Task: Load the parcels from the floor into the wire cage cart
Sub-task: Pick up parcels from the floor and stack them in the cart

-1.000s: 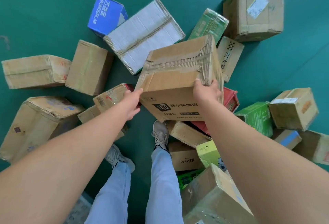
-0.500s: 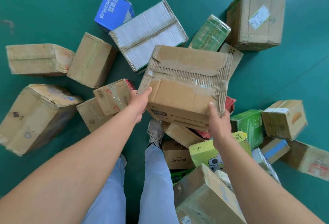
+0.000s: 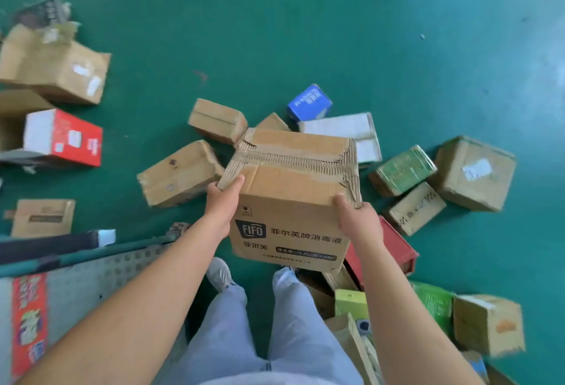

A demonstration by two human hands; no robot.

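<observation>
left hand (image 3: 220, 205) and right hand (image 3: 356, 219) grip fifo carton (image 3: 293, 198) by opposite sides — lifted above floor parcels.

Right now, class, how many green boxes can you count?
3: a dark green box right of the held carton, a second green box at lower right, a lime-green box left of it. More may be hidden.

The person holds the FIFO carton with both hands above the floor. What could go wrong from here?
1. The FIFO carton has torn top edges, and the left hand and right hand grip only its upper corners; the cardboard might give and slip.
2. The red box and the light green box lie close to the feet, so a step could trip.
</observation>
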